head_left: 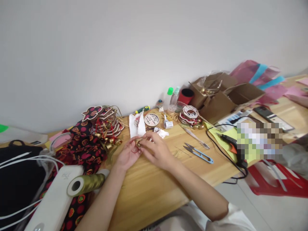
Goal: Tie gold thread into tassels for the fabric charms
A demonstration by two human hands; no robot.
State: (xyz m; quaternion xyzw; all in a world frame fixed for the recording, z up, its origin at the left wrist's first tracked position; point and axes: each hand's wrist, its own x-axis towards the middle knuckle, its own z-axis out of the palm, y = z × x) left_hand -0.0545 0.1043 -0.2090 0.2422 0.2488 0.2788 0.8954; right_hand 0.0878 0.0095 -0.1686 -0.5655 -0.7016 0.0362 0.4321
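Note:
Over the middle of the table, both hands are closed on a small gold bell point(138, 142). My left hand point(128, 154) supports it from the left, palm partly turned up, with a thin red cord by the fingers. The fingertips of my right hand point(157, 150) pinch the bell from the other side. Just beyond the hands lie a white tissue point(133, 124), a round printed wooden disc point(151, 119) and a small white bottle point(167, 123). To the right rest blue thread snips point(201, 154).
Piled wooden charms with bells point(109, 123) sit at left on dark patterned cloth point(80, 144), near a spool of olive thread point(86, 183) and a white power strip point(57, 199). At right are more charms point(190, 114), open cardboard boxes point(220, 101) and a black cable point(215, 150).

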